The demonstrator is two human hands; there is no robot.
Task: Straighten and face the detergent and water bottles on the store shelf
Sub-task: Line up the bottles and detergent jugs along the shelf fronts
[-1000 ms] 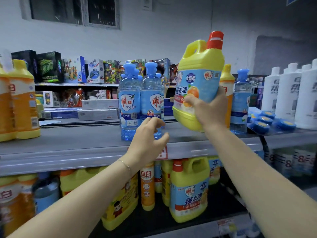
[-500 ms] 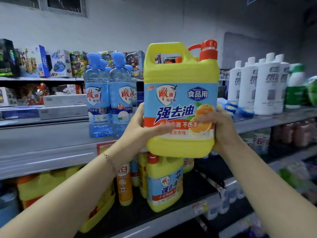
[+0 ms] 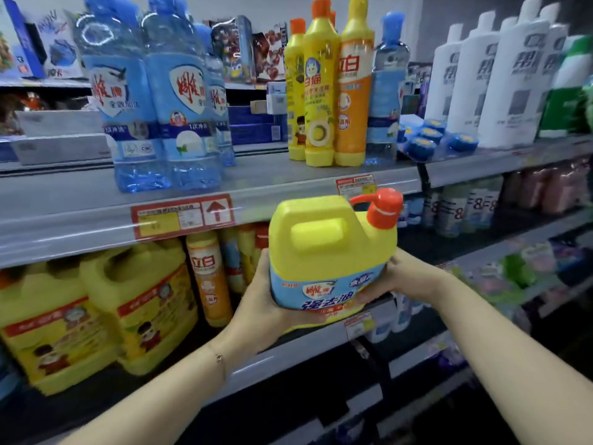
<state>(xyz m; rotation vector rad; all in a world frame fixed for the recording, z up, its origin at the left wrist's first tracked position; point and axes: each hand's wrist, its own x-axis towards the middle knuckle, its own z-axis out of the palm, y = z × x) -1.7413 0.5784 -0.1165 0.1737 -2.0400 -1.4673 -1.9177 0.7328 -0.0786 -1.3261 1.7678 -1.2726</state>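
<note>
- Detergent jug (image 3: 330,248), yellow with a red cap and blue label, was in the air in front of the lower shelf (image 3: 288,356). It was not resting on anything.
- Left hand (image 3: 260,303) cupped the jug's left side and base, with the fingers wrapped under it.
- Right hand (image 3: 401,277) gripped the right side, with the thumb over the label's lower corner.
- The jug was roughly upright and tipped a little toward the camera, label facing out.
- Step in hand, as judged: putting this jug into the lower row, beside the slim orange bottle (image 3: 210,277) and the big yellow jugs (image 3: 96,316).
- The slot behind the jug was hidden, so I cannot tell whether it was free.
- Next move likely called for pushing the jug in under the upper shelf (image 3: 80,220), setting the base flat, squaring the label to the front edge, then letting go with both hands.
- The cap sat close under the upper shelf's lip and its price tag (image 3: 183,216), so a knock looked possible.
- On the upper shelf the water bottles (image 3: 144,101) stood upright in a cluster at the left.
- The tall yellow and orange bottles (image 3: 327,85) stood further right, labels mostly forward.
</note>
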